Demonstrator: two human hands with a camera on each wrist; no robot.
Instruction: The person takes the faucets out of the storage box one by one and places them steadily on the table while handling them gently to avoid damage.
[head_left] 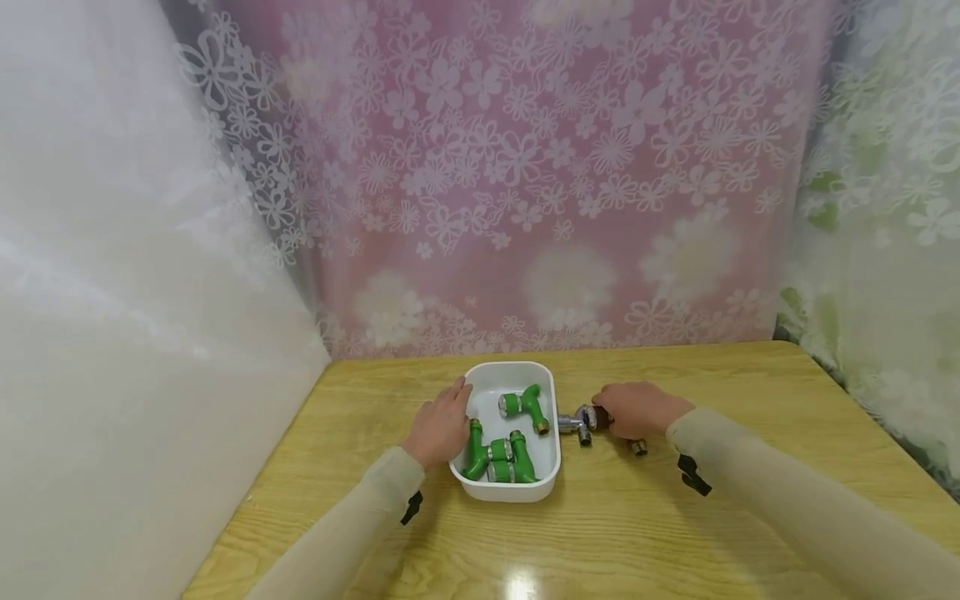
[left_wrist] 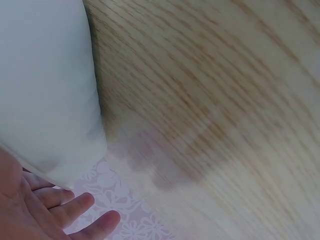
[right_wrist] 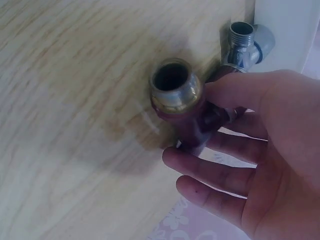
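My left hand [head_left: 441, 423] rests at the left rim of a white plastic basin [head_left: 510, 492], its fingers fairly straight along the wall in the left wrist view. Inside the basin lie three green taps [head_left: 534, 407] with metal-coloured collars. To the right of it, my right hand [head_left: 637, 408] has its thumb and fingers around a dark red tap [right_wrist: 192, 130]. That tap's open brass-coloured end [right_wrist: 175, 97] faces the right wrist camera. A chrome valve [head_left: 572, 423] with a threaded outlet lies between the basin and this hand.
Everything stands on a wood-grain table [head_left: 615, 533]. A pink flowered curtain [head_left: 555, 208] hangs behind the back edge, a white sheet [head_left: 150, 292] on the left and a pale flowered curtain [head_left: 885, 250] on the right.
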